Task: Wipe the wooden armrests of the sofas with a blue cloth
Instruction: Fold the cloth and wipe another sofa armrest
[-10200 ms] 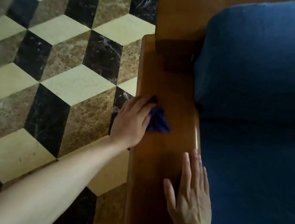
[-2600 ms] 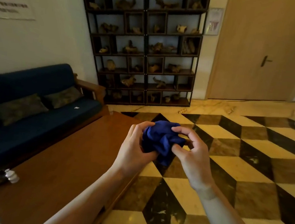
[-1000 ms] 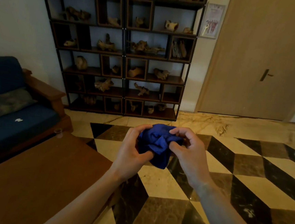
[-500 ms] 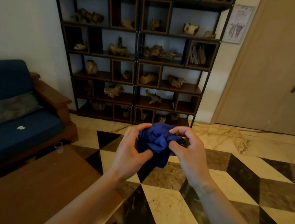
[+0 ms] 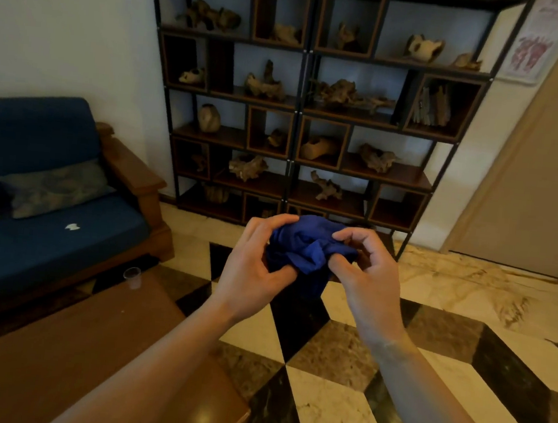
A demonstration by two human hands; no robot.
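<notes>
While both arms reach forward at chest height, the left hand (image 5: 254, 270) and right hand (image 5: 364, 276) grip a bunched blue cloth (image 5: 305, 247) between them, fingers pinched into its folds, above a checkered marble floor (image 5: 445, 344); a blue sofa (image 5: 33, 223) stands well to the left against the wall, its wooden armrest (image 5: 130, 164) bare; a brown table (image 5: 38, 359) with a small clear cup (image 5: 132, 276) sits before it; dark shelves (image 5: 300, 112) of driftwood pieces fill the background.

My two hands hold a blue cloth.

My left hand (image 5: 252, 269) and right hand (image 5: 363, 276) squeeze the bunched-up cloth (image 5: 305, 247) in the air above the floor (image 5: 445, 344). A sofa (image 5: 44, 221) with a wooden armrest (image 5: 130, 164) sits on my left.
</notes>
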